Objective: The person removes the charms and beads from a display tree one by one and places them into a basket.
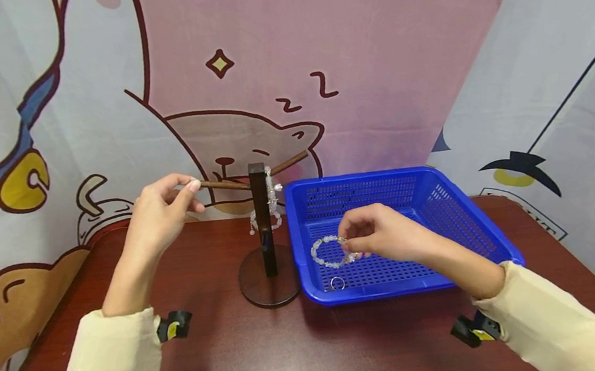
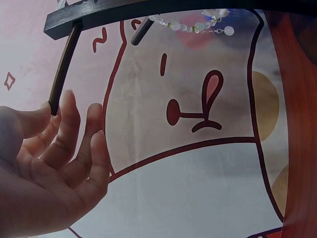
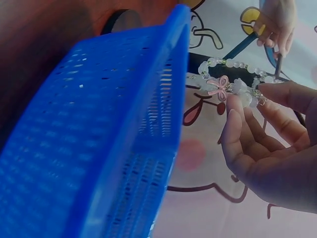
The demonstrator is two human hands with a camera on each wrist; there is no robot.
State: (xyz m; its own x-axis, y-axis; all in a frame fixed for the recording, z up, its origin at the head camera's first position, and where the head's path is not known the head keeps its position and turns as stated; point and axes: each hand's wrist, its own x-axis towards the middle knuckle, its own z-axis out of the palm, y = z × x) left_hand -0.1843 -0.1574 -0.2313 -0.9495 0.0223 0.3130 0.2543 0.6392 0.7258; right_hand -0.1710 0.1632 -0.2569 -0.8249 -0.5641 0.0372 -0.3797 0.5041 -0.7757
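Observation:
My left hand pinches the tip of the left wooden peg on a dark jewelry stand. In the left wrist view, thumb and forefinger meet at the peg's end, the other fingers spread loosely. Over the blue basket, my right hand pinches a beaded bracelet of clear and whitish beads. A pink bow charm and pale flower-like beads show close to the fingertips in the right wrist view. Another beaded bracelet hangs on the stand's right peg, beside the post.
A blue plastic basket with perforated walls stands right of the stand's round base. Inside it lies a small thin ring. Behind the reddish-brown table hangs a cartoon-printed cloth.

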